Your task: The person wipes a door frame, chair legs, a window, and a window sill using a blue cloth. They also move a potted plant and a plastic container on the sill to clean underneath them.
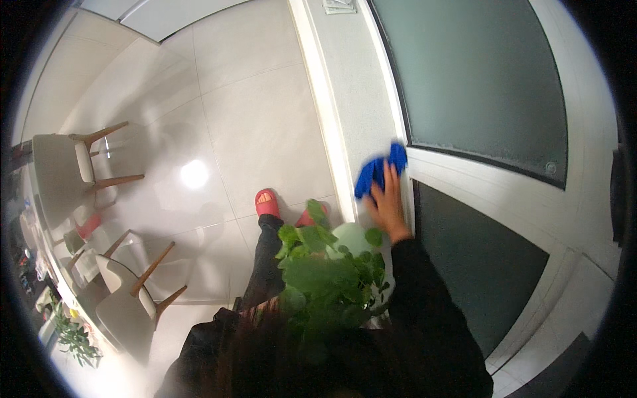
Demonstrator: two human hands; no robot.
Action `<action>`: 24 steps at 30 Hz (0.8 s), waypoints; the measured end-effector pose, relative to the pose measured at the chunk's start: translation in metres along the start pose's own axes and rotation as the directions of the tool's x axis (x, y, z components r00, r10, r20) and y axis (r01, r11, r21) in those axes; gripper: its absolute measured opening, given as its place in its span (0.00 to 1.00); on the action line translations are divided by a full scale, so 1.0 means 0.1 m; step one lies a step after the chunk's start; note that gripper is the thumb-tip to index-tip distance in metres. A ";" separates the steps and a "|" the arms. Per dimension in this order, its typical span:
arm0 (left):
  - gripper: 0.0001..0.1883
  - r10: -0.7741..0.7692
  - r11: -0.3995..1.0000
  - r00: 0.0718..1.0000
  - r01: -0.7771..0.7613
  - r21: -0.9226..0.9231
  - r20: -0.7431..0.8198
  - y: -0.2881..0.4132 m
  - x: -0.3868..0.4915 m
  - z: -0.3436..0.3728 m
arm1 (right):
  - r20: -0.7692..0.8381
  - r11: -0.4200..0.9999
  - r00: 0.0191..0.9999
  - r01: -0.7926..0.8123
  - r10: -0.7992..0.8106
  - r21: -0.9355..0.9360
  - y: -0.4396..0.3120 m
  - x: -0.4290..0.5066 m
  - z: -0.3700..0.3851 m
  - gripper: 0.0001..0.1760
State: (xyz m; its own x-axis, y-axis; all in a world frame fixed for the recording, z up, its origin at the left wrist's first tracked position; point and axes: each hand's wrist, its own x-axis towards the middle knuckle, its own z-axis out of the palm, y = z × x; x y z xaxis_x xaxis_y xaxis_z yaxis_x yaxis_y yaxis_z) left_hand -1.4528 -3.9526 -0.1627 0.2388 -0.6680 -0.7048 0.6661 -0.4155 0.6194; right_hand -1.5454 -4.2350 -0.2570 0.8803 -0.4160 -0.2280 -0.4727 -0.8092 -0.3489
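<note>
My right hand point(387, 205) presses a blue cloth point(371, 175) against the pale sill beside the white window frame point(448, 168). The fingers are spread over the cloth's lower right part, and one end of the cloth reaches the frame's edge. Dark frosted panes point(477, 89) lie to the right of the cloth. Just below and left of the hand, a leafy green potted plant point(328, 268) stands close to my body and hides part of the sill. My left hand is out of view; only the dark left sleeve shows at the bottom.
Light floor tiles point(259, 119) lie to the left, with my feet in red slippers point(267, 203) on them. Two chairs with wooden legs, one upper point(57, 174) and one lower point(127, 308), stand by a cluttered table point(64, 286) at the far left. A small item point(340, 6) lies on the sill's far end.
</note>
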 end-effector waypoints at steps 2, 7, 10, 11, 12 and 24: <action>0.16 0.018 0.999 0.996 -0.014 -0.041 0.085 -0.07 0.19 0.27 | 0.150 0.999 0.988 0.040 -0.039 -0.007 0.21 -0.60 0.19 0.23; 0.15 -0.035 0.974 0.980 0.077 -0.213 0.196 -0.36 0.29 0.58 | 0.007 0.981 0.982 0.188 -0.188 0.046 -0.09 -0.10 0.04 0.21; 0.15 -0.072 0.904 0.967 0.167 -0.393 0.245 -0.55 0.19 0.63 | -0.021 0.969 0.969 0.245 -0.245 -0.005 -0.19 0.79 -0.09 0.21; 0.15 -0.081 0.876 0.960 0.196 -0.440 0.267 -0.60 0.14 0.66 | -0.089 0.974 0.970 0.228 -0.228 -0.015 -0.17 1.05 -0.11 0.20; 0.15 -0.077 0.839 0.957 0.213 -0.500 0.279 -0.66 0.11 0.71 | -0.096 0.982 0.977 0.189 -0.190 -0.018 -0.15 1.38 -0.17 0.21; 0.25 0.370 0.749 0.867 -0.491 0.445 0.334 -0.87 0.90 1.25 | 0.310 0.990 0.951 0.054 -0.012 -0.127 0.14 1.42 -0.54 0.35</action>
State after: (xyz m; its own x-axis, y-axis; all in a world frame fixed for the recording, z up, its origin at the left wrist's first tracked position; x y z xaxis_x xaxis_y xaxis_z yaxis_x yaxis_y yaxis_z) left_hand -1.5775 -4.0535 -0.2373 0.2178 -0.9390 -0.2661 0.0672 -0.2576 0.9639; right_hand -1.4244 -4.3277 -0.2447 0.8303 -0.2569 -0.4946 -0.4155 -0.8768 -0.2421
